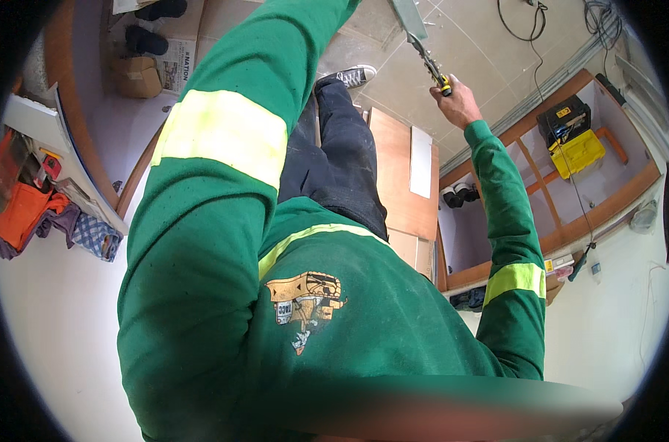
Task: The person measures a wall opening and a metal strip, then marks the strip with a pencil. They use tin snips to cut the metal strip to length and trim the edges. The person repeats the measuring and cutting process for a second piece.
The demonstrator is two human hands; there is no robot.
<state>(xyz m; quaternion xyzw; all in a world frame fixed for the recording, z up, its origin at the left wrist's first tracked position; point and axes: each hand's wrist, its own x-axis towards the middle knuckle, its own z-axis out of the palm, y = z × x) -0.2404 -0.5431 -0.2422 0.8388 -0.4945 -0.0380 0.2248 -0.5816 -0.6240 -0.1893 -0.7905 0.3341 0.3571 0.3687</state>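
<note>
My right hand (458, 103) is closed round the black-and-yellow grip of a metal hand tool (431, 68), held out at the upper right. The tool's toothed or jointed grey body points up and away. At its far end is a pale grey-green flat piece (409, 18), cut off by the top edge; whether it belongs to the tool I cannot tell. My left arm (216, 140), in a green sleeve with a bright yellow band, stretches up past the top edge. The left hand lies outside the picture.
Below stand tiles and a wooden panel (397, 173) bearing a white strip. Wooden-framed cabinet (552, 214) at right holds a black-and-yellow toolbox (576, 151). Black cable (527, 37) lies at upper right. At left are a cardboard box (137, 79), dark shoes (145, 40) and orange cloth (26, 214).
</note>
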